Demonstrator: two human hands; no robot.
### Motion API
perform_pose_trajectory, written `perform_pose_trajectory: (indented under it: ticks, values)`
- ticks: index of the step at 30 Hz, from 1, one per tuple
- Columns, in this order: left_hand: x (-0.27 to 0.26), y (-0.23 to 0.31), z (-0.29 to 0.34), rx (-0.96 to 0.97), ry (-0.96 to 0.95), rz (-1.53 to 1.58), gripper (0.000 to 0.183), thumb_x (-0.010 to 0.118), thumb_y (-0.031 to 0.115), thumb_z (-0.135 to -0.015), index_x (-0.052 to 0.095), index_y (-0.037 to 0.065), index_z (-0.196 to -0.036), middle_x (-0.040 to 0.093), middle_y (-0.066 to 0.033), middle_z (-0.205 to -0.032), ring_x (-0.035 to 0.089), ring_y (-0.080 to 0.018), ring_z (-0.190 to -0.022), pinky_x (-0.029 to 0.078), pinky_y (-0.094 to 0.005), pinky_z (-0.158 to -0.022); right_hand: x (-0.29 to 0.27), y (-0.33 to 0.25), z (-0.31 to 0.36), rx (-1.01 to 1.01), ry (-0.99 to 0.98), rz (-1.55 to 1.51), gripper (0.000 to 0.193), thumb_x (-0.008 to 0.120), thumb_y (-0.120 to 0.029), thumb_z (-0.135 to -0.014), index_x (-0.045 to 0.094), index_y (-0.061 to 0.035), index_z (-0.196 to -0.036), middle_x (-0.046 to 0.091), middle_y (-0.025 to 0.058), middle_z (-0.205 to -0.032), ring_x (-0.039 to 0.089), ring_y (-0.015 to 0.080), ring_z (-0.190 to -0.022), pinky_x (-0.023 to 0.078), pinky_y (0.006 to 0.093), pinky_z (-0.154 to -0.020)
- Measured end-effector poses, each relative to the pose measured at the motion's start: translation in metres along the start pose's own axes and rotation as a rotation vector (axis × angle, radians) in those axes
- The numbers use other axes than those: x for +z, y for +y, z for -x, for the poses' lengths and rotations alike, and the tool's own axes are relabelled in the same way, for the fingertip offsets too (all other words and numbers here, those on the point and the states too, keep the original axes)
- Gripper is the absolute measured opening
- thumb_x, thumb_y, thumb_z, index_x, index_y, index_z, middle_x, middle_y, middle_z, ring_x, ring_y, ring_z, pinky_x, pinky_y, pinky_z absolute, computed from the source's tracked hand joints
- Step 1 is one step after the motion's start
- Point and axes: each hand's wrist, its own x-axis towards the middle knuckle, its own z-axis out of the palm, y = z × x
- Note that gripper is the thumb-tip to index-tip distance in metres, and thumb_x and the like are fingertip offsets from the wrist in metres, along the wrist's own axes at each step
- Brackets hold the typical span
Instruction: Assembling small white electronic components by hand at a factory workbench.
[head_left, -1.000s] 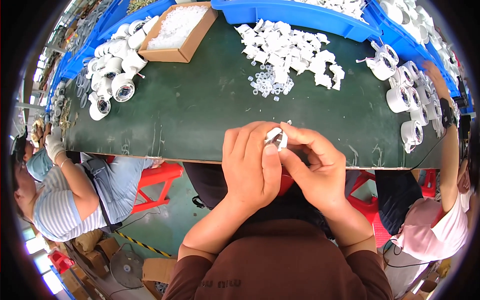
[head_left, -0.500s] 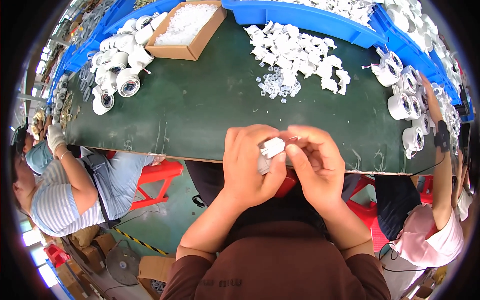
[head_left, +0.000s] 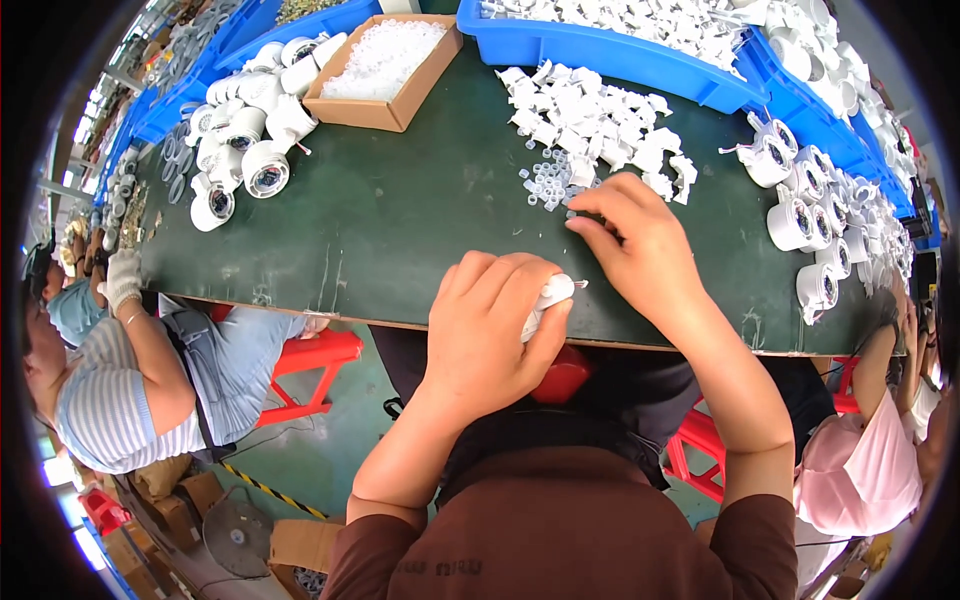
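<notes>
1. White plastic part (head_left: pixel 548 297), head view: enclosed in the curled fingers of the left hand (head_left: pixel 490 330), one end protruding past the thumb, held over the near edge of the green table (head_left: pixel 380 220).
2. Right hand (head_left: pixel 640 250): just beyond and to the right of that grip, fingers extended and holding nothing, fingertips (head_left: pixel 585 210) touching the table beside a cluster of small clear rings (head_left: pixel 550 182).
3. Pile of white clips (head_left: pixel 600 125): farther beyond the grip, next to the rings.
4. Cardboard box (head_left: pixel 385 65) and white round housings (head_left: pixel 250 110): well apart, far left of the grip.
5. Blue bin (head_left: pixel 600 55): farthest beyond.
</notes>
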Motion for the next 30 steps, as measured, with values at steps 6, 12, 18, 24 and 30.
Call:
perform_pose_trajectory:
  ticks: [6,12,18,24,30]
  values:
    - [-0.002,0.002,0.0,-0.037,-0.002,-0.022,0.022,0.075,0.009,-0.079,0.07,0.007,-0.101,0.069,-0.0078,-0.102,0.061,-0.0296,-0.086,0.05,-0.0392,-0.077,0.007,-0.003,0.005,-0.09,0.06,0.02,0.011,0.072,0.0,-0.089,0.071,-0.0043,-0.099,0.063,0.0056,-0.092,0.062,0.0152,-0.082,0.05,0.0297,-0.071]
    - [0.003,0.005,-0.001,-0.046,-0.033,-0.064,0.023,0.077,0.012,-0.079,0.069,0.008,-0.1,0.066,-0.0048,-0.101,0.059,-0.0281,-0.086,0.047,-0.0393,-0.077,-0.027,-0.031,0.036,0.442,-0.14,-0.98,0.007,0.069,0.003,-0.092,0.071,0.0009,-0.098,0.062,0.005,-0.101,0.059,0.014,-0.095,0.047,0.0285,-0.087]
    - [0.01,0.003,-0.003,0.002,-0.062,-0.089,0.026,0.077,0.014,-0.078,0.065,0.008,-0.1,0.062,-0.0043,-0.103,0.058,-0.0277,-0.087,0.044,-0.0396,-0.076,-0.013,-0.033,0.045,0.492,-0.096,-1.112,0.011,0.066,0.002,-0.095,0.072,0.0019,-0.103,0.064,0.0095,-0.11,0.062,0.0165,-0.103,0.051,0.0319,-0.093]
    - [0.015,0.003,-0.005,0.02,-0.026,-0.084,0.031,0.077,0.012,-0.075,0.058,0.008,-0.099,0.061,-0.0076,-0.104,0.058,-0.0293,-0.087,0.043,-0.0402,-0.076,-0.017,-0.029,0.038,0.546,-0.163,-1.158,0.009,0.066,0.001,-0.096,0.07,0.0027,-0.104,0.069,0.008,-0.104,0.064,0.0145,-0.1,0.053,0.031,-0.09]
    - [0.021,0.003,-0.002,0.027,0.021,-0.08,0.038,0.079,0.008,-0.071,0.057,0.009,-0.102,0.062,-0.0068,-0.106,0.059,-0.0284,-0.089,0.042,-0.0395,-0.075,-0.014,-0.035,0.037,0.618,-0.186,-1.082,0.008,0.066,0.003,-0.093,0.066,0.0016,-0.101,0.069,0.0059,-0.098,0.064,0.0099,-0.092,0.052,0.0275,-0.084]
